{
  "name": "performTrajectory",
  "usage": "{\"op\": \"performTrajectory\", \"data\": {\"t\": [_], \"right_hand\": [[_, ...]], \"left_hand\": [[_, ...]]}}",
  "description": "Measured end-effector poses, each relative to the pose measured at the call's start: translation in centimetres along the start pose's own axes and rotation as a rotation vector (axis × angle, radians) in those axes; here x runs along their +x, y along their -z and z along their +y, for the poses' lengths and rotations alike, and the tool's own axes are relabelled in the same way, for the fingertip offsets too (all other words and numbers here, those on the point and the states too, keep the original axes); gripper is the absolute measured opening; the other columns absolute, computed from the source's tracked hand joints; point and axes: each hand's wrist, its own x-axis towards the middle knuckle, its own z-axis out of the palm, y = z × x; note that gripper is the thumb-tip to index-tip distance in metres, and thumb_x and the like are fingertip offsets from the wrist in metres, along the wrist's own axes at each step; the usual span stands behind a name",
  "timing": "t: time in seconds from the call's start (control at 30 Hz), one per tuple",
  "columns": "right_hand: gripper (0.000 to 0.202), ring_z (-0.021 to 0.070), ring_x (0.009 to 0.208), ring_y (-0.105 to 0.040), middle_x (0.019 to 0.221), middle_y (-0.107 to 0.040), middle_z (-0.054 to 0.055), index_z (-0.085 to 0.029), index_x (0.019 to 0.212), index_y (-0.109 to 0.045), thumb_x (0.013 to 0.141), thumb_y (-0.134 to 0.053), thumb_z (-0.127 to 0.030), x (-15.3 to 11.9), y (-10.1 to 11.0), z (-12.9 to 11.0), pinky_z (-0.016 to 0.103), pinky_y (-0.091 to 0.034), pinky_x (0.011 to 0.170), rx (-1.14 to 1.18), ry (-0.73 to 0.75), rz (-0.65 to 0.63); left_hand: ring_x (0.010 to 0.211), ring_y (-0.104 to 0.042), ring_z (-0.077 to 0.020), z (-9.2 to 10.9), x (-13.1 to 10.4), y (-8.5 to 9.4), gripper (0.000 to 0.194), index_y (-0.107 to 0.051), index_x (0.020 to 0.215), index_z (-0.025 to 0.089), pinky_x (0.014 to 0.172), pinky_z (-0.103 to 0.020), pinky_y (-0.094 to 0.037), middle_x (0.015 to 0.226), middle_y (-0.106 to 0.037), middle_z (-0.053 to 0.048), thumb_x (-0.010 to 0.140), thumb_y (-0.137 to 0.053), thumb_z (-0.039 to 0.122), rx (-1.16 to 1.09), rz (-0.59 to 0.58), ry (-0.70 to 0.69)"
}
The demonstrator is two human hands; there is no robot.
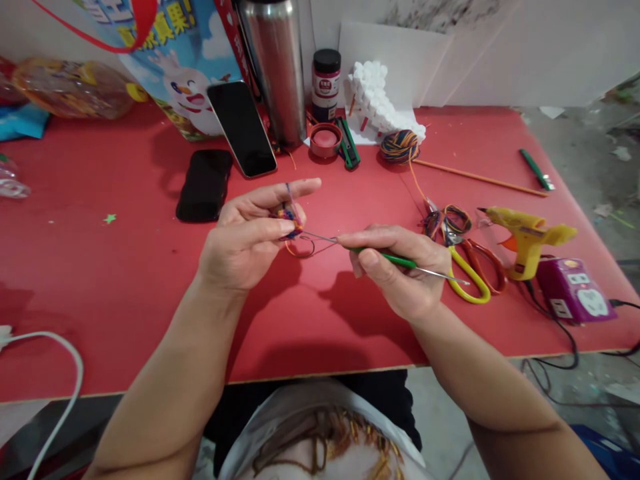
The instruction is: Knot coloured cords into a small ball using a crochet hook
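Pinched between the thumb and fingers of my left hand (253,233) is a small multicoloured crochet piece (291,224). Its index finger stretches out with a strand of yarn looped round it. My right hand (403,270) grips a crochet hook with a green handle (397,259), whose thin metal tip reaches the piece. An orange and dark strand curls below the piece. Farther back on the red table (125,287) lies a multicoloured yarn ball (400,147), with a thread running to a tangle of yarn (450,221) right of my right hand.
Scissors (470,275), a yellow glue gun (525,237) and a purple power block (575,290) are at the right. Two phones (205,185), a steel flask (280,73), a dark jar (326,85) and a green cutter (349,143) stand or lie behind my hands.
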Motion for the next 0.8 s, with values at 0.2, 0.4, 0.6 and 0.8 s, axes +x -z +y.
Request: {"op": "performTrajectory", "data": {"t": [0.2, 0.4, 0.6, 0.8], "right_hand": [[0.018, 0.015, 0.065, -0.07, 0.081, -0.08, 0.003, -0.023, 0.113, -0.086, 0.098, -0.076, -0.026, 0.0, 0.5, 0.5, 0.031, -0.059, 0.065, 0.112, -0.035, -0.032], [0.018, 0.012, 0.056, -0.061, 0.071, -0.073, 0.001, -0.021, 0.109, -0.087, 0.097, -0.077, -0.028, 0.2, 0.9, 1.3, 0.026, -0.047, 0.051, 0.288, -0.136, -0.052], [0.016, 0.01, 0.045, -0.054, 0.058, -0.067, -0.001, -0.018, 0.098, -0.086, 0.094, -0.08, -0.032, 0.8, 0.4, 1.6, 0.022, -0.032, 0.04, 0.495, -0.252, -0.021], [0.02, 0.0053, 0.041, -0.038, 0.064, -0.068, -0.005, -0.022, 0.109, -0.077, 0.101, -0.071, -0.039, 1.3, -0.7, 2.4, 0.023, -0.03, 0.044, 0.669, -0.307, 0.103]], "left_hand": [[0.065, -0.058, -0.014, -0.2, -0.1, 0.0, 0.041, -0.087, 0.11, 0.013, 0.057, -0.025, -0.051, 0.068, -0.069, -0.006, 0.07, -0.079, 0.018, -0.029, -0.06, 0.057], [0.063, -0.058, -0.0176, -0.4, 0.0, 0.2, 0.041, -0.085, 0.108, 0.01, 0.06, -0.033, -0.049, 0.07, -0.07, -0.009, 0.069, -0.078, 0.021, -0.016, -0.118, 0.097], [0.066, -0.059, -0.0161, -1.3, -0.2, -0.6, 0.044, -0.084, 0.116, 0.016, 0.063, -0.031, -0.05, 0.069, -0.067, -0.004, 0.072, -0.085, 0.021, -0.054, -0.125, 0.1], [0.09, -0.075, -0.0159, -3.1, -0.5, -2.4, 0.054, -0.082, 0.123, 0.029, 0.087, -0.028, -0.061, 0.086, -0.074, 0.0, 0.072, -0.094, 0.015, -0.112, 0.046, 0.0]]}}
